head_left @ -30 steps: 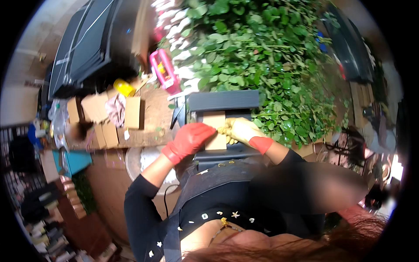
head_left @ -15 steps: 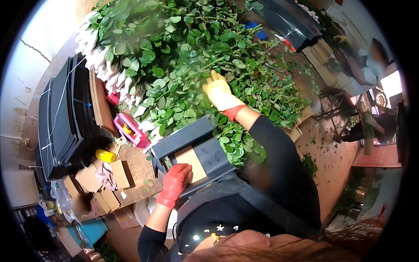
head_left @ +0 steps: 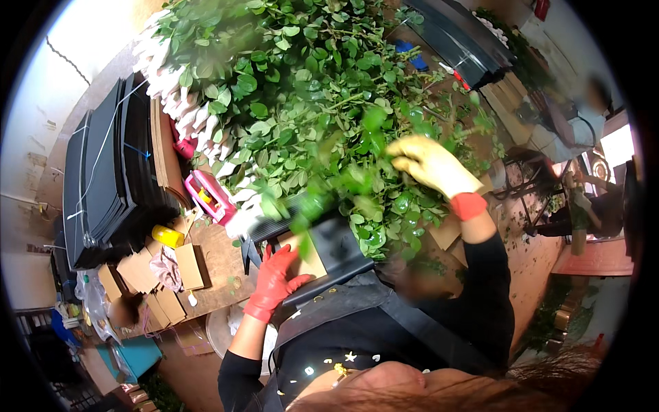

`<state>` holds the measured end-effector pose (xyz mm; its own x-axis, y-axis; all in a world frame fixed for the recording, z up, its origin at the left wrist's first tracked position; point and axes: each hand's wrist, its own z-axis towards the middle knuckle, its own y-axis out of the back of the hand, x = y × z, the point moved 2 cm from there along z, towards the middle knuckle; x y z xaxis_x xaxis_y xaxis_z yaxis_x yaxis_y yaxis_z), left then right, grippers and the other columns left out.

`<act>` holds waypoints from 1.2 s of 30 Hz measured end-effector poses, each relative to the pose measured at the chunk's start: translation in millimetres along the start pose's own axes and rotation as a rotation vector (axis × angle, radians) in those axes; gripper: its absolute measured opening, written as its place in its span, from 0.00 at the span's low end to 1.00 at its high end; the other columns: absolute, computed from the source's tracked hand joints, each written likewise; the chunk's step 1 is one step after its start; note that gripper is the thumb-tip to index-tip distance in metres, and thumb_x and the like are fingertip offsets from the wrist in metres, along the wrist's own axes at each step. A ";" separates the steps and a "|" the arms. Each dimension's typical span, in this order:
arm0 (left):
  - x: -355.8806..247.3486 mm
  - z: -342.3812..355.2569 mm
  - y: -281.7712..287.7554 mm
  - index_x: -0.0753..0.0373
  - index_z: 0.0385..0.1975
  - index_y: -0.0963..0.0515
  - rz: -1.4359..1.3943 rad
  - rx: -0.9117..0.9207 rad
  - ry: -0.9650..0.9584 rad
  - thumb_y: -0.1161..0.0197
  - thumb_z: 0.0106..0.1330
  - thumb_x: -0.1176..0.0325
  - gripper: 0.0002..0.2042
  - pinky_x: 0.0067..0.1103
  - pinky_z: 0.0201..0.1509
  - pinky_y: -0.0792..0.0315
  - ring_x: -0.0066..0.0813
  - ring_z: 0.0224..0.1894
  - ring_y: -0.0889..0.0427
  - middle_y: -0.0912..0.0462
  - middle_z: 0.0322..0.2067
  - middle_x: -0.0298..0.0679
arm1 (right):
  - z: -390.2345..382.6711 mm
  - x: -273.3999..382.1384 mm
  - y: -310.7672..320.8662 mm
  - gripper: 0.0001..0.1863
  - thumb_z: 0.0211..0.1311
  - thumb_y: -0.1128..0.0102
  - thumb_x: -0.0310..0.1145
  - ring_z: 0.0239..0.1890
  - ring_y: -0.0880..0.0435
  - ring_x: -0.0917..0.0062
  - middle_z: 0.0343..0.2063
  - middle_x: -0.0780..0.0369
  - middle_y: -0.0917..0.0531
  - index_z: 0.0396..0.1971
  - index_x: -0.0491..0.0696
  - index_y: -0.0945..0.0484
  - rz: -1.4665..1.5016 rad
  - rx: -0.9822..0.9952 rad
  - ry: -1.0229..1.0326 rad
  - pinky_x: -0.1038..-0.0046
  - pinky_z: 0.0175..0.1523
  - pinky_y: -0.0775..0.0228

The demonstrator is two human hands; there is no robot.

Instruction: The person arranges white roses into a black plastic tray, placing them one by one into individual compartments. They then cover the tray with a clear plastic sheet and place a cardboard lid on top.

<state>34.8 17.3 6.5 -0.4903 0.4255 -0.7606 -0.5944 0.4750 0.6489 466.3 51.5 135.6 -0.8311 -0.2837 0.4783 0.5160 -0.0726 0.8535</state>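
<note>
My left hand [head_left: 273, 283], in a red glove, lies with thumb and fingers apart on a brown cardboard piece [head_left: 310, 259]. Beneath that is a dark plastic sheet [head_left: 340, 247] at the table's near side. My right hand [head_left: 429, 165], in a cream-yellow glove with a red cuff, is raised over the right side of the pile, its fingers curled. A motion-blurred leafy rose stem [head_left: 329, 196] stretches from it toward the left hand; the fingers appear closed round its end. A large heap of leafy rose stems [head_left: 288, 103] has white-sleeved heads [head_left: 182, 103] along its left.
Stacked black sheets [head_left: 103, 178] stand at the left. Nearby are a pink tape dispenser [head_left: 209, 197], a yellow can [head_left: 167, 236], cardboard pieces [head_left: 191, 266] and dark-handled scissors [head_left: 248, 255]. Another black stack [head_left: 463, 41] lies far right, with people [head_left: 583, 123] beyond.
My right hand has moved right and back out of the foliage, drawing a leafy stem across the pile. My left hand has spread its fingers on the cardboard.
</note>
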 end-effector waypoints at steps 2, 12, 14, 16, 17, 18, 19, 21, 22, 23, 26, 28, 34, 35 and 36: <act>12.9 -4.1 -4.0 0.60 0.69 0.29 -0.138 -0.015 0.111 0.17 0.51 0.52 0.44 0.49 0.81 0.51 0.48 0.63 0.18 0.13 0.52 0.45 | -40.5 -4.0 0.7 0.15 0.65 0.30 0.34 0.50 0.14 0.62 0.43 0.58 0.12 0.50 0.48 0.14 0.034 0.214 -0.150 0.62 0.56 0.21; 14.3 -4.5 -3.5 0.49 0.53 0.12 -0.005 0.104 -0.027 0.20 0.58 0.53 0.22 0.59 0.80 0.56 0.57 0.69 0.27 0.16 0.54 0.43 | -27.7 10.7 -16.1 0.21 0.56 0.26 0.37 0.45 0.12 0.56 0.40 0.54 0.12 0.50 0.50 0.15 -0.456 0.862 -0.289 0.56 0.53 0.20; 3.7 -0.8 3.5 0.49 0.52 0.12 -0.026 0.147 -0.039 0.21 0.59 0.54 0.21 0.59 0.79 0.55 0.57 0.70 0.28 0.17 0.55 0.44 | 16.9 10.5 -25.7 0.16 0.62 0.35 0.35 0.39 0.12 0.54 0.34 0.53 0.12 0.49 0.50 0.15 -0.371 0.223 0.064 0.53 0.45 0.19; 4.7 0.3 7.0 0.50 0.51 0.12 -0.055 0.177 -0.058 0.21 0.60 0.54 0.20 0.58 0.79 0.53 0.59 0.70 0.29 0.19 0.57 0.47 | 91.7 16.7 -52.6 0.13 0.69 0.40 0.35 0.39 0.12 0.56 0.34 0.52 0.12 0.48 0.47 0.15 -0.330 -0.039 0.151 0.55 0.46 0.18; 14.7 -3.7 5.1 0.51 0.50 0.12 -0.032 0.186 -0.079 0.21 0.61 0.54 0.19 0.58 0.78 0.51 0.59 0.70 0.29 0.19 0.57 0.47 | 131.7 5.7 -75.6 0.14 0.70 0.42 0.34 0.39 0.11 0.57 0.37 0.53 0.11 0.50 0.46 0.15 -0.336 -0.007 0.148 0.56 0.47 0.18; 11.1 -2.1 5.2 0.51 0.50 0.12 -0.025 0.181 -0.078 0.22 0.61 0.54 0.18 0.58 0.78 0.51 0.59 0.70 0.29 0.19 0.57 0.47 | 157.8 -7.6 -94.7 0.15 0.71 0.43 0.34 0.45 0.11 0.57 0.47 0.52 0.12 0.50 0.45 0.14 -0.403 -0.020 0.103 0.58 0.54 0.18; 5.2 -3.2 7.2 0.51 0.50 0.12 -0.011 0.167 -0.058 0.22 0.61 0.55 0.18 0.58 0.78 0.50 0.59 0.70 0.29 0.19 0.57 0.47 | 182.9 -8.3 -113.4 0.15 0.70 0.42 0.33 0.57 0.15 0.57 0.58 0.52 0.16 0.50 0.45 0.14 -0.550 -0.052 0.073 0.60 0.65 0.23; -6.2 13.6 0.5 0.51 0.48 0.11 -0.054 0.181 -0.075 0.21 0.60 0.55 0.17 0.58 0.78 0.50 0.59 0.70 0.29 0.19 0.56 0.46 | 196.6 -89.3 -162.9 0.20 0.78 0.50 0.42 0.69 0.27 0.63 0.65 0.55 0.22 0.62 0.52 0.25 -0.917 -0.046 -0.044 0.61 0.75 0.38; -4.6 23.7 -9.2 0.51 0.47 0.11 -0.074 0.213 -0.140 0.20 0.59 0.55 0.17 0.58 0.79 0.51 0.58 0.70 0.29 0.19 0.56 0.46 | 193.4 -139.8 -179.8 0.23 0.79 0.51 0.43 0.73 0.31 0.66 0.69 0.56 0.25 0.67 0.52 0.29 -1.163 0.081 -0.123 0.60 0.79 0.43; 8.7 4.9 -0.9 0.51 0.46 0.10 -0.051 0.185 -0.086 0.20 0.59 0.55 0.17 0.58 0.79 0.51 0.58 0.70 0.29 0.19 0.56 0.46 | 213.8 -91.4 -195.2 0.19 0.76 0.49 0.41 0.71 0.29 0.65 0.68 0.57 0.24 0.61 0.53 0.25 -0.974 0.082 -0.055 0.60 0.79 0.44; 12.0 -11.5 8.6 0.50 0.46 0.09 -0.009 0.160 -0.009 0.19 0.58 0.54 0.17 0.57 0.80 0.53 0.57 0.71 0.28 0.20 0.57 0.47 | 203.5 21.4 -127.8 0.10 0.66 0.41 0.35 0.64 0.21 0.62 0.63 0.59 0.19 0.44 0.53 0.16 -0.653 -0.146 0.151 0.60 0.75 0.37; 15.9 -11.2 1.4 0.49 0.47 0.09 -0.033 0.164 -0.014 0.20 0.58 0.54 0.18 0.57 0.80 0.53 0.57 0.72 0.30 0.20 0.58 0.47 | 167.1 46.3 -73.8 0.11 0.59 0.37 0.31 0.55 0.16 0.59 0.56 0.58 0.14 0.41 0.52 0.15 -0.449 -0.386 0.356 0.61 0.63 0.25; 8.1 -5.9 -8.0 0.48 0.49 0.09 -0.299 0.154 0.154 0.16 0.53 0.58 0.21 0.44 0.78 0.40 0.51 0.70 0.29 0.18 0.58 0.43 | 52.7 53.2 2.9 0.11 0.54 0.38 0.28 0.31 0.16 0.64 0.32 0.63 0.20 0.39 0.52 0.19 -0.397 -0.084 0.455 0.62 0.32 0.23; 9.5 -5.5 -5.2 0.48 0.49 0.09 -0.239 0.127 0.061 0.16 0.53 0.58 0.21 0.43 0.77 0.39 0.51 0.70 0.29 0.18 0.58 0.43 | 37.3 50.9 4.6 0.11 0.55 0.39 0.27 0.31 0.16 0.65 0.30 0.63 0.22 0.39 0.52 0.19 -0.489 -0.034 0.379 0.63 0.31 0.24; 13.3 -4.5 -4.7 0.47 0.47 0.08 -0.141 0.135 -0.022 0.15 0.52 0.58 0.21 0.43 0.78 0.40 0.52 0.70 0.29 0.18 0.58 0.43 | 23.8 45.6 8.0 0.12 0.54 0.39 0.26 0.31 0.16 0.64 0.31 0.63 0.21 0.40 0.53 0.18 -0.526 0.036 0.320 0.62 0.32 0.24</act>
<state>28.2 17.2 -6.7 -0.3937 0.3637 -0.8443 -0.5642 0.6295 0.5342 427.6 60.7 169.2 -0.8659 -0.4921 -0.0899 0.0419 -0.2504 0.9672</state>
